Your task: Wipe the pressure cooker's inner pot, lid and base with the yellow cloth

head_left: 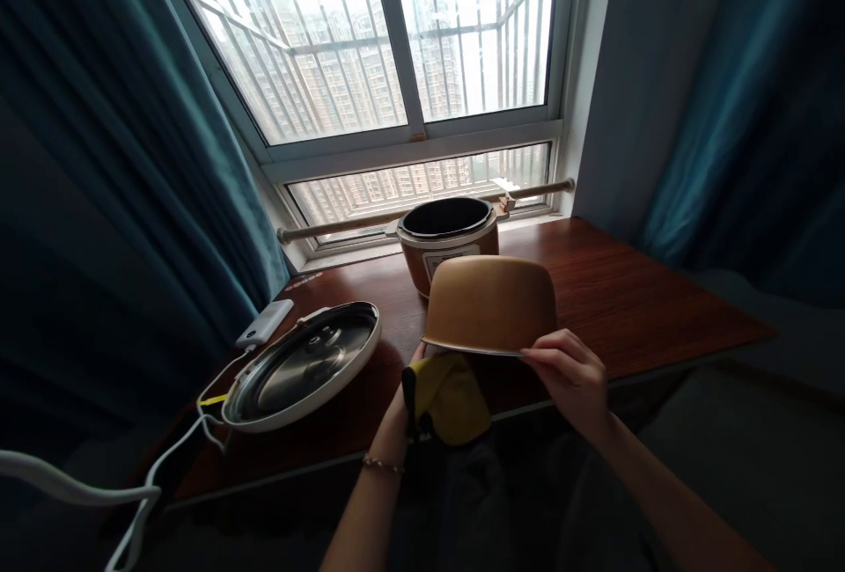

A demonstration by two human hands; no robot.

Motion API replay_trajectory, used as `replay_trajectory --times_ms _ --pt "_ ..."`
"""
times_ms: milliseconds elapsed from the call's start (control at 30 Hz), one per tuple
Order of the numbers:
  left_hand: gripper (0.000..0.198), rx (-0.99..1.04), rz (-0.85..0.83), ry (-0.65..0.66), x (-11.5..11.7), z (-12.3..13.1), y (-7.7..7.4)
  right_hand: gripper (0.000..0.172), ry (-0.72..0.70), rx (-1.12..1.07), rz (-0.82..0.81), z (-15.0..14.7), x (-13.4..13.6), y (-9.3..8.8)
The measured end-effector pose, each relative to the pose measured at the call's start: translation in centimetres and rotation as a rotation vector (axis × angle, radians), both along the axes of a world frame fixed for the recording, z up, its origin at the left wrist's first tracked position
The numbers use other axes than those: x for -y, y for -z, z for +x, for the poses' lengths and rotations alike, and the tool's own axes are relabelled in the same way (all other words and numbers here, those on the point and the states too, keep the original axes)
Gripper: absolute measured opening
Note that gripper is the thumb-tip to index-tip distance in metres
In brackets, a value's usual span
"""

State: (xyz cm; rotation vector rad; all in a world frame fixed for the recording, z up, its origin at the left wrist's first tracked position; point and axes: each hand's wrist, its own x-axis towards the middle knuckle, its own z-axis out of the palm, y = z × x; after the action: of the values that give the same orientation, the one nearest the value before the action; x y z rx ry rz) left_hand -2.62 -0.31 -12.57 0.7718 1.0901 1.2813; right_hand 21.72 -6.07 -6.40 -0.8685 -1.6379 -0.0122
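A golden-brown inner pot (492, 304) is tipped over in front of me, its rim facing down and toward me. My right hand (571, 378) pinches that rim at the right side, thumb and fingers closed on it. At the left, my left hand (400, 396) has a yellow cloth (452, 400) with a dark edge, which hangs beneath the pot's rim; cloth and pot hide most of its fingers. Just behind stands the rice cooker body (449, 260), open on top with a dark interior. The inside of the pot is out of sight.
A round lid (304, 374) with a shiny inner plate lies to the left on the wooden table (634, 299). Near it are a white power strip (265, 323) and white cables (165, 458). A window (370, 44) and blue curtains (132, 114) border the table.
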Motion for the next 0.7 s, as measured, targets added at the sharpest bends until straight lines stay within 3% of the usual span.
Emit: replay_trajectory --times_ms 100,300,433,567,700 --pt "0.040 -0.005 -0.007 0.214 -1.9 0.9 0.6 0.012 -0.052 -0.076 -0.054 0.4 -0.2 -0.3" --pt "0.020 -0.411 0.247 0.001 -5.2 1.8 1.9 0.009 -0.142 -0.153 -0.102 0.8 -0.6 -0.4" --pt "0.013 -0.549 0.277 -0.017 -5.9 1.4 1.8 0.006 -0.137 -0.174 -0.131 1.5 -1.5 -1.0" --pt "0.015 -0.643 0.327 0.031 -5.5 1.8 0.0 0.008 -0.073 -0.255 -0.188 3.8 -3.5 -4.3" --pt "0.019 -0.717 0.506 0.240 -4.1 4.4 -3.8 0.023 0.019 -0.404 -0.324 8.3 -6.8 -9.3"
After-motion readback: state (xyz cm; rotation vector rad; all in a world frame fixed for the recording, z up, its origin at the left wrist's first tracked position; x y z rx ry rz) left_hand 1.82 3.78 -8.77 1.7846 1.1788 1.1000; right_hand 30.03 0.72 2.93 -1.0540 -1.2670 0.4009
